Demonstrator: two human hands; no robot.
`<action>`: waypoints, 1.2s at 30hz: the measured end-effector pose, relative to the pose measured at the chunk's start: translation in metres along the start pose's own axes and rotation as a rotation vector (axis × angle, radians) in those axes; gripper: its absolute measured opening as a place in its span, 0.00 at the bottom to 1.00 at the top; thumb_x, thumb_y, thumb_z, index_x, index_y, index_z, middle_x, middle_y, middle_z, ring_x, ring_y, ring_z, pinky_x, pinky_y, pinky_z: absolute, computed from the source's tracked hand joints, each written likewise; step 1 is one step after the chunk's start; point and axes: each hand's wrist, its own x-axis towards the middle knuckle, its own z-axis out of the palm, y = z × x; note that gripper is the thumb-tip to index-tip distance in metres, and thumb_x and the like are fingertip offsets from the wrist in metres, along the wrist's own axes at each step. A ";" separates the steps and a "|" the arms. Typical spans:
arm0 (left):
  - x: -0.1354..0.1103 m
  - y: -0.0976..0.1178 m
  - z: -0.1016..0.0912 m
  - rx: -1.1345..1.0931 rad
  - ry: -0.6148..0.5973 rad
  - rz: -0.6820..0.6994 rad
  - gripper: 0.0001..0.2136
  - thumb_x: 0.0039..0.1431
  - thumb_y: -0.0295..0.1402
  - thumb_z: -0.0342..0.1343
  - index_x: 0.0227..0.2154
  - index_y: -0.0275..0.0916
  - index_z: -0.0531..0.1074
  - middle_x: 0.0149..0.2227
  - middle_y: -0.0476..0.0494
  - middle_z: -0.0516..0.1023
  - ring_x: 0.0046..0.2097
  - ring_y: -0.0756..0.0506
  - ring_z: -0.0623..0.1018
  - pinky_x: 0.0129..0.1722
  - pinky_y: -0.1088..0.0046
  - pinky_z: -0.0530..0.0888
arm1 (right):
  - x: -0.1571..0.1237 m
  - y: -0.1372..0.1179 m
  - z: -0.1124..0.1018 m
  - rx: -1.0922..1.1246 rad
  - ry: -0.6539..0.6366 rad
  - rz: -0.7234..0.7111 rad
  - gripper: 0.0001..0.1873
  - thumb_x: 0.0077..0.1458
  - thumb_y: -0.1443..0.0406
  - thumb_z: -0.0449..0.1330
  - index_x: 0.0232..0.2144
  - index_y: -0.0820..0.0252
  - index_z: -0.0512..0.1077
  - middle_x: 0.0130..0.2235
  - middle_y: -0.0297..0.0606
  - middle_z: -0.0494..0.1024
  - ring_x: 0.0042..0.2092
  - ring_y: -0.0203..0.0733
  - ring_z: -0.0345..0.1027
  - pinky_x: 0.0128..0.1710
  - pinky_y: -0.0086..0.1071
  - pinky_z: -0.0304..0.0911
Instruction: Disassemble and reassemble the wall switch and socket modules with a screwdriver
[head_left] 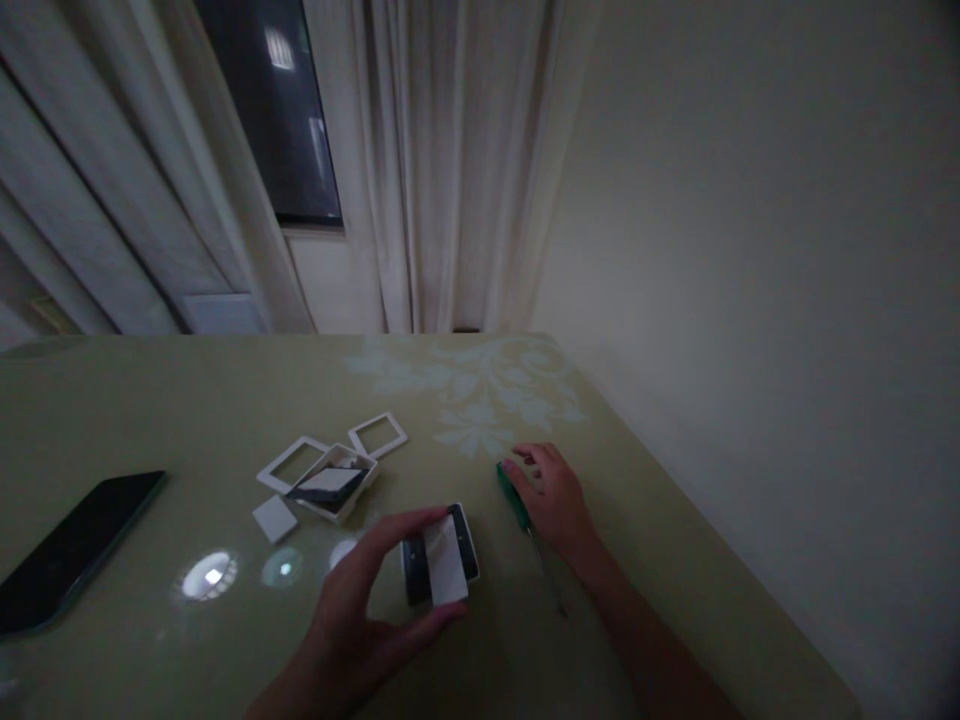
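My left hand [367, 600] grips a light switch [448, 565] between thumb and fingers, low over the front of the table. The switch has a white rocker across a dark body with a pale housing behind. To its right, my right hand [551, 498] has its thumb and curled fingers at the green handle of a screwdriver [516, 497]. The screwdriver's metal shaft points toward me, its tip near the tabletop. Part of the grip on the handle is hidden behind the fingers.
Left of centre lie an open white switch box [345, 510] with a dark and white piece in it, two white frames [271, 478] [401, 440] and a white square plate [274, 519]. A dark phone-like tablet [75, 550] lies at far left. A wall [750, 300] borders the table's right side.
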 end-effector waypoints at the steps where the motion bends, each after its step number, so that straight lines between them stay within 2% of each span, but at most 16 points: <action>1: -0.001 -0.001 0.001 0.004 0.004 -0.002 0.34 0.61 0.46 0.73 0.66 0.52 0.66 0.59 0.42 0.84 0.56 0.37 0.86 0.54 0.63 0.85 | -0.004 -0.008 -0.002 0.034 -0.021 -0.038 0.23 0.69 0.47 0.59 0.46 0.60 0.79 0.45 0.48 0.81 0.46 0.50 0.77 0.47 0.42 0.72; 3: -0.002 -0.002 0.001 0.016 0.008 -0.019 0.34 0.61 0.48 0.72 0.66 0.53 0.66 0.58 0.42 0.84 0.56 0.37 0.86 0.53 0.63 0.85 | -0.014 -0.025 -0.003 0.119 -0.126 -0.135 0.28 0.68 0.40 0.59 0.46 0.57 0.80 0.41 0.41 0.83 0.40 0.45 0.78 0.42 0.36 0.73; 4: -0.001 -0.003 0.001 0.022 0.005 -0.031 0.33 0.61 0.48 0.72 0.65 0.53 0.67 0.58 0.42 0.85 0.55 0.36 0.87 0.52 0.63 0.85 | -0.020 -0.033 -0.003 0.180 -0.211 -0.205 0.31 0.65 0.37 0.60 0.50 0.55 0.80 0.43 0.40 0.84 0.40 0.43 0.78 0.41 0.34 0.74; 5: 0.000 -0.005 0.001 0.023 -0.004 -0.044 0.32 0.61 0.48 0.72 0.65 0.53 0.67 0.58 0.42 0.85 0.55 0.36 0.87 0.52 0.63 0.86 | -0.026 -0.040 -0.002 0.262 -0.311 -0.303 0.34 0.64 0.37 0.63 0.57 0.54 0.78 0.48 0.41 0.84 0.43 0.44 0.79 0.42 0.34 0.75; 7: 0.003 -0.010 0.000 0.016 -0.048 -0.066 0.30 0.62 0.46 0.72 0.63 0.53 0.68 0.56 0.43 0.85 0.54 0.37 0.87 0.51 0.63 0.86 | -0.035 -0.048 0.004 0.298 -0.422 -0.410 0.34 0.65 0.42 0.65 0.63 0.53 0.74 0.57 0.44 0.83 0.54 0.46 0.78 0.53 0.37 0.74; 10: 0.008 -0.019 -0.004 0.019 -0.158 -0.089 0.28 0.60 0.38 0.73 0.61 0.53 0.70 0.55 0.45 0.85 0.53 0.38 0.87 0.51 0.61 0.85 | -0.042 -0.048 0.016 0.170 -0.471 -0.462 0.26 0.70 0.50 0.65 0.63 0.56 0.75 0.61 0.46 0.81 0.62 0.50 0.74 0.63 0.43 0.67; 15: 0.010 -0.027 -0.006 0.029 -0.276 -0.129 0.25 0.57 0.33 0.74 0.55 0.52 0.74 0.51 0.46 0.85 0.51 0.37 0.85 0.51 0.58 0.84 | -0.045 -0.040 0.025 -0.041 -0.546 -0.503 0.24 0.69 0.54 0.67 0.61 0.56 0.76 0.62 0.45 0.81 0.61 0.51 0.73 0.64 0.45 0.66; 23: 0.009 -0.031 -0.006 -0.070 -0.317 -0.207 0.20 0.61 0.35 0.72 0.55 0.51 0.76 0.53 0.44 0.83 0.54 0.38 0.84 0.54 0.59 0.83 | -0.047 -0.044 0.022 -0.098 -0.537 -0.527 0.25 0.72 0.56 0.64 0.66 0.55 0.72 0.65 0.45 0.78 0.61 0.51 0.72 0.63 0.46 0.68; 28: 0.009 -0.030 -0.008 -0.046 -0.282 -0.205 0.19 0.60 0.37 0.72 0.53 0.52 0.78 0.60 0.42 0.82 0.59 0.34 0.83 0.59 0.54 0.82 | -0.047 -0.044 0.023 -0.106 -0.525 -0.562 0.22 0.73 0.58 0.62 0.65 0.54 0.73 0.64 0.42 0.79 0.60 0.50 0.72 0.63 0.45 0.69; 36: 0.004 -0.040 -0.012 -0.130 -0.251 -0.237 0.26 0.59 0.38 0.73 0.60 0.55 0.77 0.59 0.45 0.85 0.58 0.36 0.86 0.58 0.57 0.84 | -0.050 -0.042 0.026 -0.108 -0.424 -0.684 0.15 0.75 0.59 0.59 0.58 0.55 0.78 0.60 0.41 0.82 0.58 0.48 0.73 0.59 0.44 0.69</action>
